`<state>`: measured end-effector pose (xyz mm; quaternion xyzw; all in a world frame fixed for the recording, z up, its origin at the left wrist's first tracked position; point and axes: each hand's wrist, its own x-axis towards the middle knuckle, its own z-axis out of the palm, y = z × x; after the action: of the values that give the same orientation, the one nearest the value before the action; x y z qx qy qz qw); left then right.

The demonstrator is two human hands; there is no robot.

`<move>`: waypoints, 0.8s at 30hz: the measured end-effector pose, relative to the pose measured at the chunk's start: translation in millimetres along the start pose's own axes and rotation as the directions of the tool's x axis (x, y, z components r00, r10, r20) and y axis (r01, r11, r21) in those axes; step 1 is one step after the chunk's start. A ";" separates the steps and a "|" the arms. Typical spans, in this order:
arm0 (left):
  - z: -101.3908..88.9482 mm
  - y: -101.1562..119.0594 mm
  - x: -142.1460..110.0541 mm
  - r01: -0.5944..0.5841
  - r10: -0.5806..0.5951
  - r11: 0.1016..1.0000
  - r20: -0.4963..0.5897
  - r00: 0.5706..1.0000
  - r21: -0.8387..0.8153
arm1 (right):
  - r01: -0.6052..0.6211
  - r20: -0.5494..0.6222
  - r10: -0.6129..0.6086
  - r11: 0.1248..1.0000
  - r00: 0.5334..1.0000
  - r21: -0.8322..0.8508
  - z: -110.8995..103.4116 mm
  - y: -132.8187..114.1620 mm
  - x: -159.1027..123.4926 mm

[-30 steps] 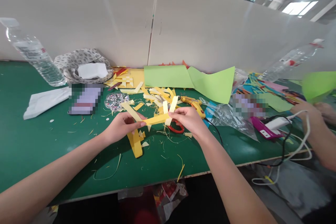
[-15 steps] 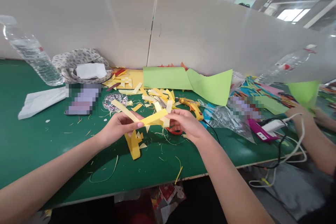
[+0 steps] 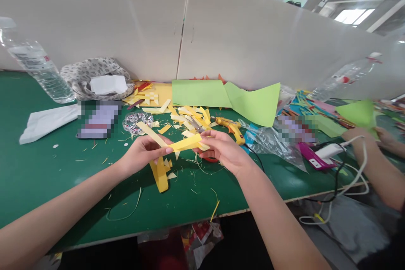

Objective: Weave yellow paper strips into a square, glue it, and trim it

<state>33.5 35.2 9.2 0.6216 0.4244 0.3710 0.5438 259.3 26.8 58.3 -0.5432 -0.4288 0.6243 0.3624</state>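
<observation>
Between my two hands a yellow paper strip (image 3: 186, 143) is held level above the table, joined with paler strips. My left hand (image 3: 146, 152) pinches its left end, where a pale strip (image 3: 151, 132) sticks up and back. My right hand (image 3: 220, 147) grips the right end, its fingers bent around pale paper that they partly cover. Below the left hand a folded yellow strip (image 3: 161, 177) hangs or lies; which one I cannot tell. Red-handled scissors (image 3: 211, 160) lie behind the right hand, mostly hidden. Paper scraps (image 3: 190, 114) are heaped just beyond.
A yellow glue gun (image 3: 232, 128) with a black cord lies right of the scraps. Green paper sheets (image 3: 202, 93) lean along the partition. Bottles, a phone (image 3: 99, 121), a cloth pouch (image 3: 95, 71) and a purple power strip (image 3: 311, 157) surround the area. A co-worker's hands (image 3: 363, 137) handle green paper at right.
The pale strips that stood upright at the right end have folded down under my right hand's fingers. My left hand keeps its pinch. The co-worker's green paper has shifted left.
</observation>
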 end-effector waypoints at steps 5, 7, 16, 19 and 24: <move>0.6 -0.2 0.5 0.008 -0.008 1.000 0.007 1.000 0.021 | -0.042 0.005 0.042 0.999 0.999 0.010 4.5 2.2 0.6; 0.6 -0.7 0.5 0.018 -0.018 1.000 0.004 1.000 0.007 | -0.062 -0.010 0.061 0.997 0.998 -0.039 7.0 0.4 -1.0; 1.4 4.0 1.5 0.136 -0.125 0.983 0.090 0.988 -0.121 | -0.009 -0.071 0.002 0.995 0.997 -0.102 12.2 4.4 0.7; 3.5 5.8 1.5 0.181 -0.158 0.970 0.142 0.977 -0.163 | 0.031 -0.017 -0.032 0.997 0.999 -0.076 17.0 6.0 1.2; 5.3 8.3 2.0 0.183 -0.166 0.966 0.107 0.980 -0.182 | 0.018 -0.026 -0.024 0.983 0.999 -0.181 19.2 2.1 -1.5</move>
<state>40.2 34.7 16.7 0.5430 0.4146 0.3320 0.6504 240.6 22.0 57.7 -0.5780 -0.4844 0.5713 0.3240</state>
